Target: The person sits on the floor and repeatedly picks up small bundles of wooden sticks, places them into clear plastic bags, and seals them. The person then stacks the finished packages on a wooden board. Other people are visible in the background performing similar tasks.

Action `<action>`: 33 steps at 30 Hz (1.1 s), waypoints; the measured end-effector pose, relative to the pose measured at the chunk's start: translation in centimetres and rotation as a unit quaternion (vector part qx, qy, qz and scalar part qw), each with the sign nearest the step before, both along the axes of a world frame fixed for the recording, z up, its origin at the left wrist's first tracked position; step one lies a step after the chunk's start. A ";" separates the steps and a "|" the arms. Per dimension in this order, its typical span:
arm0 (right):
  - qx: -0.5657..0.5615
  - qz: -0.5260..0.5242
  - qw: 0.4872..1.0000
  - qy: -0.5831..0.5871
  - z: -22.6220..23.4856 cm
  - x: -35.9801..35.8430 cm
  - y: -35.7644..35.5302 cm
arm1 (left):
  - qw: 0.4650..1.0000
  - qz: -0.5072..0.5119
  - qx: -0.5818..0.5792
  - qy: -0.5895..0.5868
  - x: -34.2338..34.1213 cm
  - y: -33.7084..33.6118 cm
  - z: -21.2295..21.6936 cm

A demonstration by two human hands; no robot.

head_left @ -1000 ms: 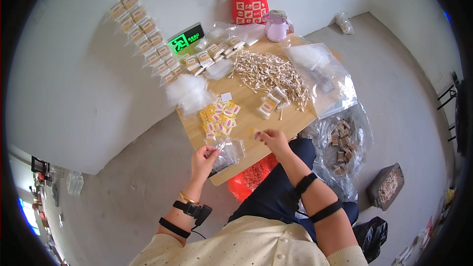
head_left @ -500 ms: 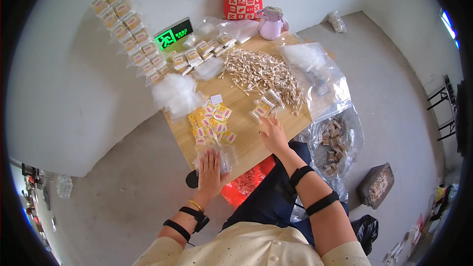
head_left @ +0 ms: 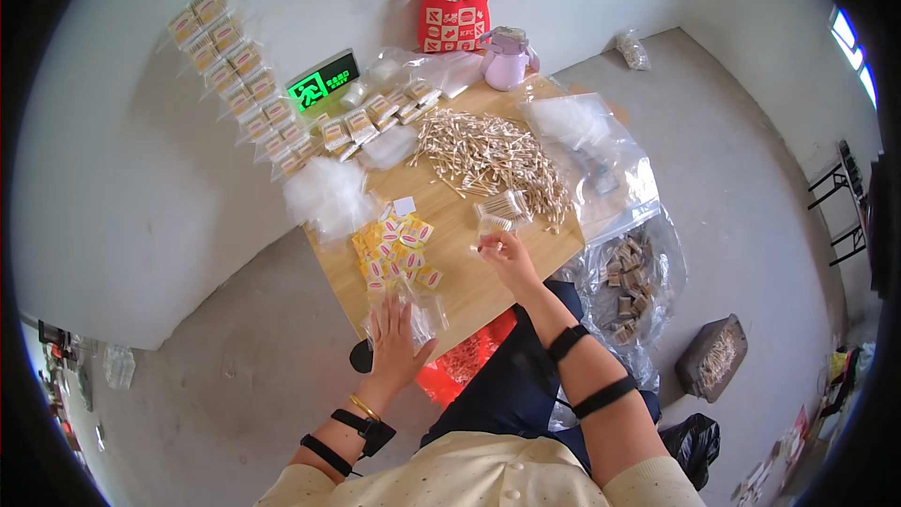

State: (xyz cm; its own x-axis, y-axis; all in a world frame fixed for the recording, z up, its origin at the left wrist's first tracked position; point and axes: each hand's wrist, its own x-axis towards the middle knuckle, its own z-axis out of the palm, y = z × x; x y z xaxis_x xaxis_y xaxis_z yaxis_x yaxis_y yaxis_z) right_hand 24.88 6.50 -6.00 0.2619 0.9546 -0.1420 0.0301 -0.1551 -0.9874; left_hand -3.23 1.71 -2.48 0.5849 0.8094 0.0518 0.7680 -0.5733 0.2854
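Note:
My left hand [head_left: 394, 343] lies with fingers stretched over a small pile of clear plastic bags [head_left: 427, 315] at the table's near edge. Just beyond it spread several yellow-and-white paper labels [head_left: 394, 252]. Toward the right, my right hand [head_left: 510, 261] has its fingers bent together beside a small clear pack of cotton swabs [head_left: 496, 222]. Something small with a white tip shows at those fingertips; it is too small to make out. Another swab bundle [head_left: 511, 204] lies against the pack. Behind them is a big heap of loose cotton swabs [head_left: 488, 155].
Filled packs [head_left: 361, 124] line the wooden table's [head_left: 460, 286] back left, near a green lit sign [head_left: 324, 82]. A lilac jug [head_left: 507, 61] and red bag [head_left: 455, 14] stand behind. Clear bags [head_left: 601, 178] overhang the right edge; a grey bin [head_left: 713, 357] stands on the floor.
My right hand has drawn slightly toward me and left, its fingers now curled together beside the pack. My left hand stays on the bags, its thumb spread wider. The view has shifted a little.

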 end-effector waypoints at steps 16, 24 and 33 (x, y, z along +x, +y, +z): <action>0.071 0.005 0.983 0.172 12.9 2.9 -16.7 | 0.749 -0.022 -0.377 -0.545 13.9 -1.6 9.6; 0.103 -0.077 0.987 -0.096 17.8 3.3 -22.3 | 0.883 -0.224 -0.159 -0.380 16.6 -6.2 14.6; 0.155 -0.120 0.969 -0.150 20.0 3.6 -26.8 | 0.881 -0.257 -0.190 -0.348 19.2 -9.9 18.3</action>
State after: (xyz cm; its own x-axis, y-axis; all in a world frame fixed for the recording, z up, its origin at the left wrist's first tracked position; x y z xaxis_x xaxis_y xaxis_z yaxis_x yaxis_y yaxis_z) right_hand 28.49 -20.31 14.03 0.4676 0.8453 0.2586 0.3230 0.1089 -0.9401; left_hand 15.97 -8.24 15.84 0.8131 0.4830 0.3250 -0.0018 -0.5562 0.8310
